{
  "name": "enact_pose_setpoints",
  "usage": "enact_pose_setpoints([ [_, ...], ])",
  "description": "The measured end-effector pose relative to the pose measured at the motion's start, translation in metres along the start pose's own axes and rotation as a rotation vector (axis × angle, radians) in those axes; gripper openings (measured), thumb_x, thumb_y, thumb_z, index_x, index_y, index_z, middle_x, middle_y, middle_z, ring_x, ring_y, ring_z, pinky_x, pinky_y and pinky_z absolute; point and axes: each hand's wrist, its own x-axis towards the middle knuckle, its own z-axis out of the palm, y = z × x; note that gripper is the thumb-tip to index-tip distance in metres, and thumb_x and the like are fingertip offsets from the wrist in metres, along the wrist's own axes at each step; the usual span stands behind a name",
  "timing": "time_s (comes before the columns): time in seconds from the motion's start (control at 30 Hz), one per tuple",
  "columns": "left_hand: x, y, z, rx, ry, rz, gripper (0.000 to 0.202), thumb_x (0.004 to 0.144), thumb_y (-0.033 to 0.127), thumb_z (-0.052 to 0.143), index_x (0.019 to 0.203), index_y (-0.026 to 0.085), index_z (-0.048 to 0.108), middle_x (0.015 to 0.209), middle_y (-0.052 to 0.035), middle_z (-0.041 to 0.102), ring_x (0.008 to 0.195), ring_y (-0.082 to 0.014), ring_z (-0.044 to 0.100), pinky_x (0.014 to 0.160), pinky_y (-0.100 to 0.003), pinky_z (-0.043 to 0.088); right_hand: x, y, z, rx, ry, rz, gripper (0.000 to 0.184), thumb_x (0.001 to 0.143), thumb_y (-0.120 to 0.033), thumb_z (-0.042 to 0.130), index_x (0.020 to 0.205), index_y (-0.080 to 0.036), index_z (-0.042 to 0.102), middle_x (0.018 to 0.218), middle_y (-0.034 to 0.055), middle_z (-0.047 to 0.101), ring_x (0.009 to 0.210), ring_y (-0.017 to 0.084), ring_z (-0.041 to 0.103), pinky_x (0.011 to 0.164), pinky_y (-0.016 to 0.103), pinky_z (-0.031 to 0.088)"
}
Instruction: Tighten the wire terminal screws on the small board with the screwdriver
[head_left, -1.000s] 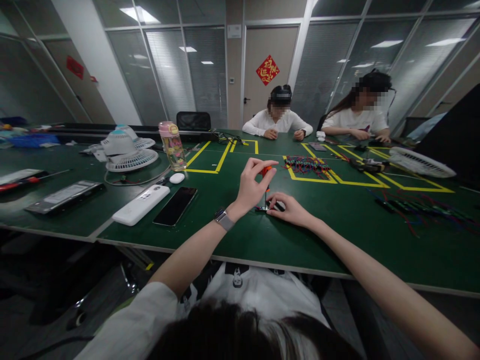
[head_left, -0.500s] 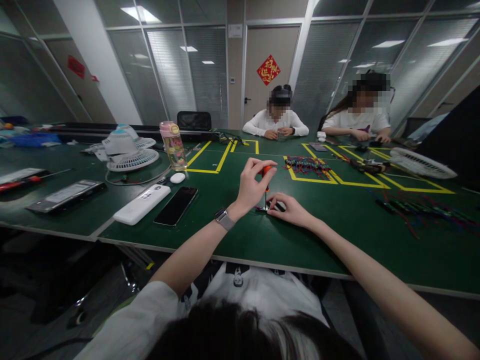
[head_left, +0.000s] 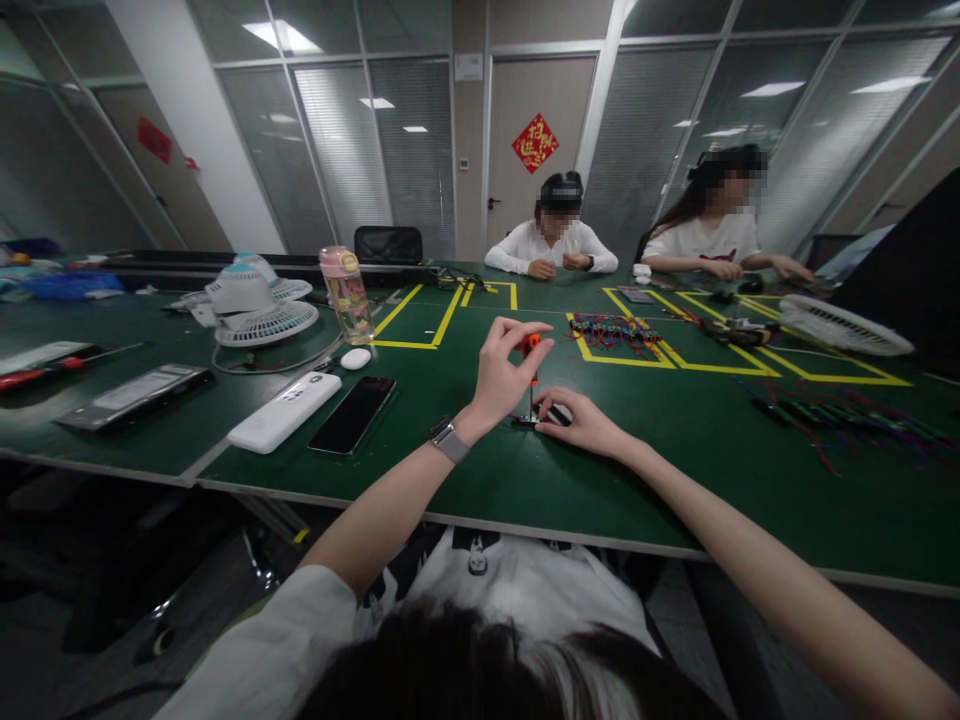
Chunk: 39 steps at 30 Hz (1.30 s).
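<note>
An upright screwdriver (head_left: 534,343) with an orange handle is in my left hand (head_left: 500,371), thumb and fingers around its top. Its thin shaft runs down to a small flat part (head_left: 523,420) on the green table. My right hand (head_left: 579,420) rests low beside the shaft, its fingertips closed on the edge of that part. A dark piece lies partly behind the right fingers, so the part's full shape is hidden.
Left of my hands lie a black phone (head_left: 352,415), a white power bank (head_left: 285,412) and a white round case (head_left: 355,359). A pink-lidded bottle (head_left: 347,295) and white fans (head_left: 259,305) stand farther back. Wired boards (head_left: 615,332) lie at right. Two people sit opposite.
My hands and the screwdriver stay almost in place. Across the table, the person at right has moved a hand outward to the right, and the other person's hands have separated.
</note>
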Motion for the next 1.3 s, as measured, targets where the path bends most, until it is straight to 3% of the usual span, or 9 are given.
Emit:
enact_pose_setpoints([
  [0.2, -0.0001, -0.0005, 0.0002, -0.078, -0.125, 0.027, 0.033, 0.099, 0.022, 0.037, 0.125, 0.023, 0.058, 0.106, -0.0047, 0.063, 0.099, -0.0146, 0.059, 0.09, -0.028, 0.045, -0.0002, 0.0012, 0.0, 0.002, 0.001, -0.008, 0.011, 0.079, -0.029, 0.069, 0.078, -0.02, 0.061, 0.101, 0.0074, 0.066, 0.095, 0.024, 0.063, 0.089, 0.041, 0.047],
  [0.4, -0.0014, 0.0002, 0.0015, 0.0, -0.033, 0.018, 0.022, 0.09, 0.031, 0.059, 0.109, 0.023, 0.068, 0.091, -0.0024, 0.055, 0.082, -0.0131, 0.056, 0.08, -0.026, 0.047, 0.0, -0.0012, -0.0002, -0.012, 0.004, -0.002, 0.012, 0.079, -0.03, 0.068, 0.078, -0.02, 0.06, 0.099, 0.0075, 0.066, 0.093, 0.024, 0.063, 0.088, 0.04, 0.047],
  [0.6, -0.0012, -0.0024, 0.0018, -0.073, -0.104, 0.043, 0.034, 0.1, 0.023, 0.036, 0.126, 0.022, 0.057, 0.11, -0.006, 0.062, 0.101, -0.0151, 0.058, 0.092, -0.03, 0.045, -0.0004, -0.0024, -0.0004, -0.018, -0.005, -0.012, 0.011, 0.081, -0.028, 0.067, 0.079, -0.02, 0.06, 0.101, 0.0079, 0.066, 0.095, 0.024, 0.062, 0.088, 0.041, 0.047],
  [0.8, -0.0031, 0.0007, 0.0022, 0.038, -0.007, 0.033, 0.024, 0.093, 0.031, 0.054, 0.111, 0.02, 0.065, 0.092, -0.0036, 0.058, 0.084, -0.0144, 0.057, 0.082, -0.028, 0.048, -0.0014, -0.003, 0.0004, -0.031, -0.007, -0.009, 0.01, 0.081, -0.026, 0.067, 0.079, -0.02, 0.06, 0.102, 0.0085, 0.066, 0.097, 0.025, 0.062, 0.09, 0.043, 0.047],
  [1.03, -0.0039, -0.0002, 0.0029, -0.053, -0.083, 0.056, 0.034, 0.1, 0.028, 0.037, 0.128, 0.024, 0.055, 0.11, -0.0062, 0.064, 0.099, -0.016, 0.06, 0.089, -0.031, 0.047, -0.0017, -0.0044, -0.0004, -0.028, -0.01, -0.013, 0.009, 0.081, -0.026, 0.067, 0.079, -0.02, 0.06, 0.103, 0.0084, 0.066, 0.098, 0.025, 0.062, 0.09, 0.042, 0.047],
  [1.2, -0.0047, 0.0014, 0.0029, 0.013, -0.008, 0.057, 0.026, 0.093, 0.033, 0.054, 0.113, 0.02, 0.065, 0.094, -0.0043, 0.06, 0.087, -0.0151, 0.058, 0.083, -0.029, 0.048, -0.0016, -0.0043, -0.0002, -0.036, -0.018, -0.001, 0.009, 0.081, -0.026, 0.066, 0.079, -0.02, 0.06, 0.103, 0.0087, 0.066, 0.097, 0.025, 0.062, 0.089, 0.042, 0.047],
  [1.3, -0.0046, 0.0015, 0.0025, 0.009, -0.024, 0.072, 0.028, 0.096, 0.032, 0.047, 0.114, 0.021, 0.065, 0.102, -0.0058, 0.059, 0.095, -0.0158, 0.058, 0.088, -0.03, 0.047, -0.0013, -0.0041, -0.0003, -0.032, -0.013, -0.011, 0.009, 0.081, -0.027, 0.066, 0.078, -0.021, 0.06, 0.102, 0.0082, 0.066, 0.097, 0.024, 0.063, 0.09, 0.041, 0.047],
])
